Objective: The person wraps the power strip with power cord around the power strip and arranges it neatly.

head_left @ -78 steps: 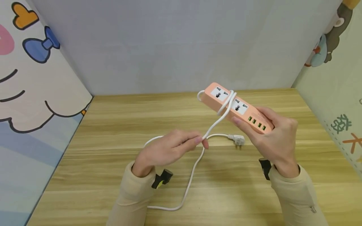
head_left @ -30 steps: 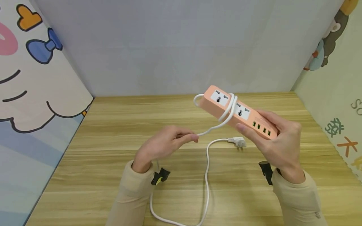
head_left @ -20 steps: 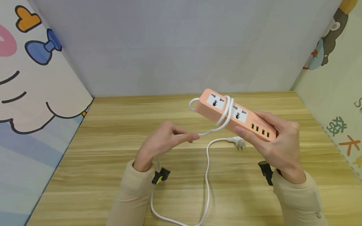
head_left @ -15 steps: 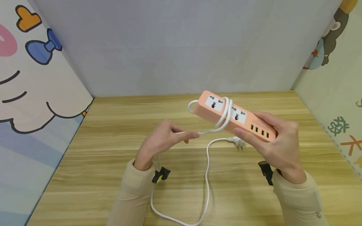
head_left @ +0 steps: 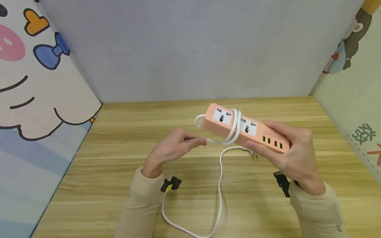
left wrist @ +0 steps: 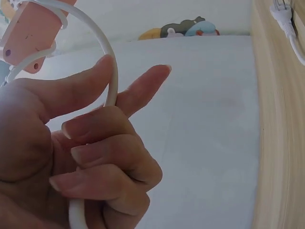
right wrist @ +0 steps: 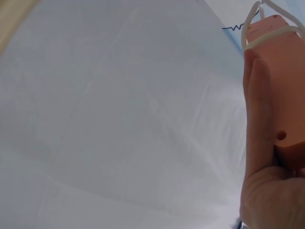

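Wood-grained worktop (head_left: 119, 148) spreads beneath the power strip (head_left: 248, 127), which now dips lower than a moment ago, hiding most of the plug (left wrist: 284, 18). Our right hand (head_left: 297, 152) grips its right end; left of it, our left hand (head_left: 174, 145) pinches the cord (head_left: 219, 188), whose turns round it suggest winding only partly done.

power strip (head_left: 248, 129) lower, its tilt flatter, plug (head_left: 253, 153) now partly hidden

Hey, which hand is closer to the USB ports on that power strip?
Right. The right hand grips the power strip beside its USB ports; the left hand is farther away, pinching the white cord.
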A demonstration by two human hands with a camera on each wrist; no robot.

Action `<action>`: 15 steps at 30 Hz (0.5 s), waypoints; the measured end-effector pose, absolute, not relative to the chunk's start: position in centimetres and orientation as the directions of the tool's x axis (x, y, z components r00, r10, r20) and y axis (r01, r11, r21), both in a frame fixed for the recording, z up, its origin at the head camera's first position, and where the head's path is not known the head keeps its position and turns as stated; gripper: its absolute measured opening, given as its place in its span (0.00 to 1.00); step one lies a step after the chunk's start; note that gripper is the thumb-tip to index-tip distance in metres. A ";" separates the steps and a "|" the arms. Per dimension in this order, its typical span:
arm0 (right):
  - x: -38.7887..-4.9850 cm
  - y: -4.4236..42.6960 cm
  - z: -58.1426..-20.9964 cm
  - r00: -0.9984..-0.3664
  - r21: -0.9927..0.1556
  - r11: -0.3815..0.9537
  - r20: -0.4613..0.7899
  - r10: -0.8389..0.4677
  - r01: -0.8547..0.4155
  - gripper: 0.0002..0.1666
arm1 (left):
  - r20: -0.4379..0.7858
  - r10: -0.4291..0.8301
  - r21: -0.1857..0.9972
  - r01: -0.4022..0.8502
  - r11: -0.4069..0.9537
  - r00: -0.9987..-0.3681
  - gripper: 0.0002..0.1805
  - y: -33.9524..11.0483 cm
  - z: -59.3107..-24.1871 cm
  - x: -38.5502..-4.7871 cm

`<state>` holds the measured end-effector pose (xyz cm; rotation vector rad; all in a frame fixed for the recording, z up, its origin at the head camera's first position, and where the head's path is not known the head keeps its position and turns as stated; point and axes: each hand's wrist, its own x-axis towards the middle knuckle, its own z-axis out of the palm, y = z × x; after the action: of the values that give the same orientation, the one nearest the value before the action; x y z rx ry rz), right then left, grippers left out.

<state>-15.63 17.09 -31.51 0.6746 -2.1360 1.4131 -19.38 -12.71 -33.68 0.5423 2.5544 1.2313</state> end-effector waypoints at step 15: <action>-15.5 16.9 -31.5 -0.756 -0.677 0.348 0.628 -0.187 -0.648 0.30 | -0.042 0.222 0.815 0.095 0.572 -0.974 0.15 -12.4 -34.1 -19.8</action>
<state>-15.53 16.94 -31.46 0.7289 -2.1716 1.3938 -19.84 -12.37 -34.13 0.2699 2.6589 1.3661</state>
